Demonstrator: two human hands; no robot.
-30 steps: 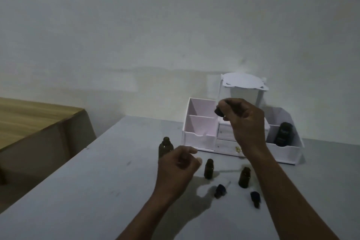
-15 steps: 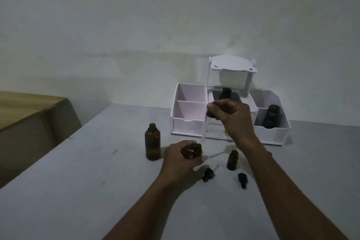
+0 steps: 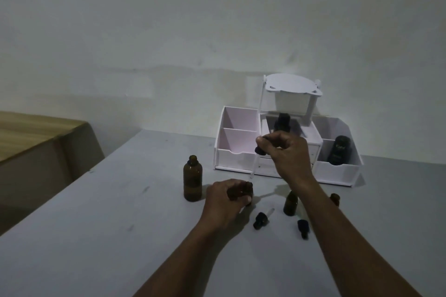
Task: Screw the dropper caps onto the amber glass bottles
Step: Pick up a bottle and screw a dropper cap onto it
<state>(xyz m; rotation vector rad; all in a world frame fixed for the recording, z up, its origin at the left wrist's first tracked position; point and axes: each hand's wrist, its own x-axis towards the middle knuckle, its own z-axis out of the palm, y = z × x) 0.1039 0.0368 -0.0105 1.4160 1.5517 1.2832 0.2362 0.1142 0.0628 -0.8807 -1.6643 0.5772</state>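
Dropper cap (image 3: 260,150), pinched by right hand (image 3: 287,152), hung pipette-down just above mouth of bottle (image 3: 241,194) gripped in left hand (image 3: 223,200).

Wall (image 3: 169,31): plain, off-white, fills upper frame | table (image 3: 96,236): grey, scuffed, lower frame | wooden surface (image 3: 29,132): far left edge | light: dim

Left hand (image 3: 223,200) curls round the bottle (image 3: 241,192), forearm low. Right hand (image 3: 288,152) hangs above and right of the bottle, fingers pinching a cap (image 3: 260,151).
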